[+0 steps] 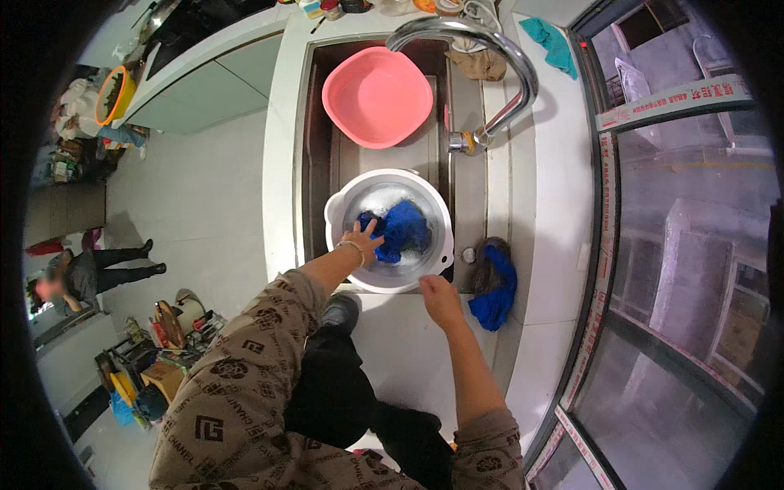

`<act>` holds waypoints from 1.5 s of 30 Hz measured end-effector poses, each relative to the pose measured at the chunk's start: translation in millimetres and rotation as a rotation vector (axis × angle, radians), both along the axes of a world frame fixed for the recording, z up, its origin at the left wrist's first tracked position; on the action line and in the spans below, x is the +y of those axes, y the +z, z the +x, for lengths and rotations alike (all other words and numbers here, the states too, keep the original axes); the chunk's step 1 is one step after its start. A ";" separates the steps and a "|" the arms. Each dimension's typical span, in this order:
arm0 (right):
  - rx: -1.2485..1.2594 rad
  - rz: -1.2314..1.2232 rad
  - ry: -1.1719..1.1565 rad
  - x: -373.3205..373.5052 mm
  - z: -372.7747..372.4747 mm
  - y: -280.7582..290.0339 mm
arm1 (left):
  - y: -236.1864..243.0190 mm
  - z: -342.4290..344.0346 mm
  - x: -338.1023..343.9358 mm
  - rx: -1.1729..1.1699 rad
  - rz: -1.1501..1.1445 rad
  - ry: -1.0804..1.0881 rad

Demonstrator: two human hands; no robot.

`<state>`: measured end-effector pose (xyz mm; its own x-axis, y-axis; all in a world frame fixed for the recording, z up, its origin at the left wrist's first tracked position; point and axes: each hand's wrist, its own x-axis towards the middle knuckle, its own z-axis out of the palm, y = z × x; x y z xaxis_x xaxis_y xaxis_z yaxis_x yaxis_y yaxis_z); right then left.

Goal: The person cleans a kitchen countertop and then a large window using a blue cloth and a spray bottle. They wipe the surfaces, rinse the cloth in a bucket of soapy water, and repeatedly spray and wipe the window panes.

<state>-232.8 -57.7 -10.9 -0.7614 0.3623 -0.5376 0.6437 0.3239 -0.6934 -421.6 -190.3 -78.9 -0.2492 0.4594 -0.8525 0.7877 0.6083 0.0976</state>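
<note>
A white basin of soapy water sits in the near part of the steel sink, with blue cloth soaking in it. My left hand, fingers spread, is over the cloth's left side, apparently touching it. My right hand is closed beside the basin's lower right rim; what is in it, if anything, is hidden. Another blue and brown cloth lies on the counter to the right. A pink tub sits at the sink's far end.
A chrome faucet arches over the sink, near a teal cloth. A glazed window runs along the right. At left are a person, a yellow colander and piled household items.
</note>
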 end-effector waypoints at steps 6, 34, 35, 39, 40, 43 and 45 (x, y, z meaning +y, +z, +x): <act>0.099 0.095 -0.053 37.1 -0.6 0.7 | -36.9 10.2 40.9 0.059 -0.142 -0.131; 0.104 -0.174 -0.382 25.5 -7.6 -18.9 | -84.9 -26.6 37.2 0.120 0.195 0.078; 0.096 -0.189 -0.373 20.3 -10.4 -14.8 | -115.7 -17.7 25.4 0.157 0.178 0.138; 0.035 -0.192 -0.326 16.2 -19.9 -6.3 | -105.2 -2.2 42.1 -0.027 0.116 0.128; 0.037 -0.173 -0.332 15.6 -21.6 -12.4 | -91.4 -3.1 43.7 -0.061 0.179 0.074; 0.042 -0.154 -0.271 15.1 -32.2 -20.4 | -22.2 -7.1 27.6 -0.161 0.587 0.501; 0.078 -0.063 -0.193 3.3 -44.2 -25.8 | 30.4 -12.4 14.4 -0.401 0.722 0.757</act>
